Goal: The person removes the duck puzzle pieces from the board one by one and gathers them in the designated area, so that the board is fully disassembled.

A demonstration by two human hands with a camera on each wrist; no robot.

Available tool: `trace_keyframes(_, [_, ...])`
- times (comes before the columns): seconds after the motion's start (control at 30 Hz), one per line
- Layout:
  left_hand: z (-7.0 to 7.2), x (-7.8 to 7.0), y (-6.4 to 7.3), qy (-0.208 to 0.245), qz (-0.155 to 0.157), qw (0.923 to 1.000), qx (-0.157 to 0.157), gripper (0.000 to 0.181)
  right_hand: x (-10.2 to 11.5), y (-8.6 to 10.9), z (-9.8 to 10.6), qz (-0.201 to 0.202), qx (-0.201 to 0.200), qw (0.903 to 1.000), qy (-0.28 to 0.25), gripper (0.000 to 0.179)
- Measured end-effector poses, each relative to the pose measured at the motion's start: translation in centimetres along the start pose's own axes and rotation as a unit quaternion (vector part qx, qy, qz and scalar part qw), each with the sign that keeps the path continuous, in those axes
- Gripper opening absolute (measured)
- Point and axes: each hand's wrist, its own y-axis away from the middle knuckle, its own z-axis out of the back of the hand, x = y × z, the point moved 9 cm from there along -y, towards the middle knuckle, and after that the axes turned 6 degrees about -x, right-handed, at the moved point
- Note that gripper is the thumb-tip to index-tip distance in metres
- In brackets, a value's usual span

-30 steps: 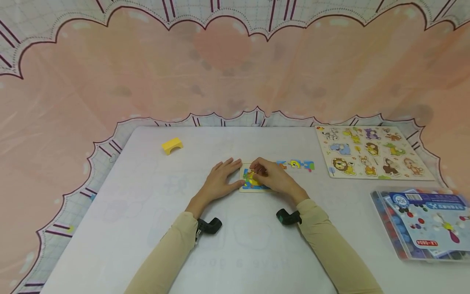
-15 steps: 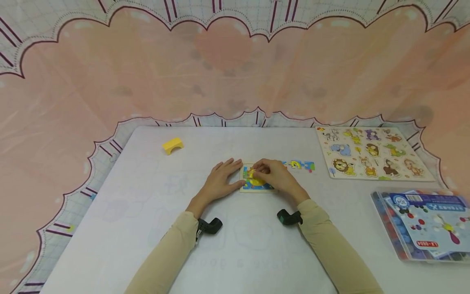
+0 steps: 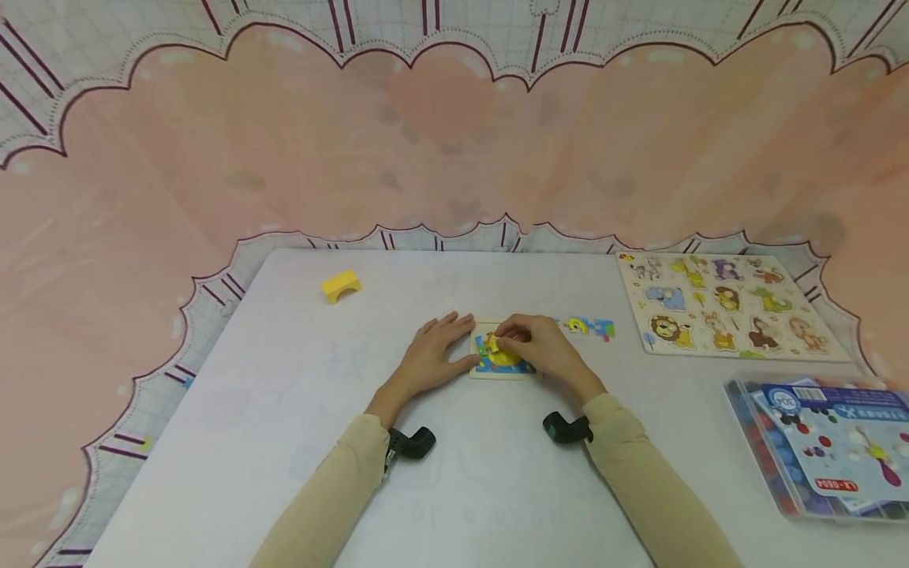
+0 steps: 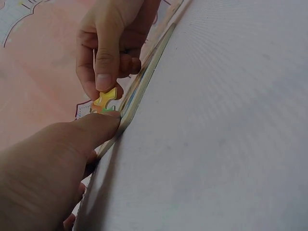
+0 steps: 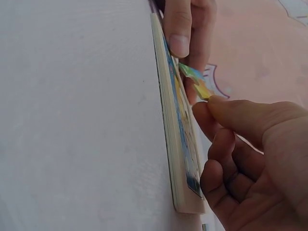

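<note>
My right hand (image 3: pixel 545 351) pinches a small yellow, green and orange jigsaw piece (image 5: pixel 203 91) between thumb and index finger. The piece is tilted over the left part of a small wooden jigsaw board (image 3: pixel 506 376), whose picture is blue and yellow. My left hand (image 3: pixel 430 355) lies at the board's left edge with fingers extended, its thumb (image 4: pixel 103 126) touching the rim close to the piece. In the right wrist view the other fingers of the right hand are loosely curled. The right hand hides the board's upper right part in the head view.
Several loose jigsaw pieces (image 3: pixel 592 326) lie just beyond the right hand. A yellow arch block (image 3: pixel 342 285) sits at the back left. At the right are an animal puzzle board (image 3: pixel 699 347) and a clear plastic case (image 3: pixel 756 465) of coloured parts with a printed sheet.
The right hand has shifted slightly to the right over the board, uncovering more yellow picture and covering more of the loose pieces. The left hand stays at the rim. The head view has tilted slightly.
</note>
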Motion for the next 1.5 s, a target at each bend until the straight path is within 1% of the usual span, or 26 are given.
trace_keyframes(0.23, [-0.2,-0.3,0.1,0.002,-0.004,1.0000,0.002,0.064,-0.5,0.4,0.9,-0.002,-0.019,0.9998,-0.005,0.019])
trace_keyframes(0.4, [-0.1,-0.2,0.1,-0.001,-0.001,1.0000,-0.001,0.064,-0.8,0.7,1.5,-0.013,-0.024,0.9996,-0.005,0.021])
trace_keyframes(0.53, [0.0,-0.1,0.2,-0.002,0.003,1.0000,-0.001,0.064,-1.1,1.0,1.9,-0.016,-0.029,0.9995,0.001,0.019])
trace_keyframes(0.87, [0.1,-0.1,0.2,-0.008,0.000,1.0000,-0.006,0.064,-2.0,2.0,3.4,-0.002,-0.043,0.9991,-0.003,0.013])
trace_keyframes(1.0, [0.0,-0.1,0.2,-0.004,0.004,1.0000,-0.002,0.064,-2.5,2.3,3.9,-0.010,-0.045,0.9989,-0.002,0.012])
trace_keyframes(1.3, [-0.1,-0.2,0.2,-0.004,0.007,1.0000,0.002,0.064,-3.5,3.2,5.2,-0.027,-0.055,0.9981,0.005,0.016])
trace_keyframes(1.5, [-0.1,-0.1,0.3,-0.007,0.010,0.9999,0.003,0.065,-4.0,3.6,6.0,-0.018,-0.065,0.9977,0.004,0.017])
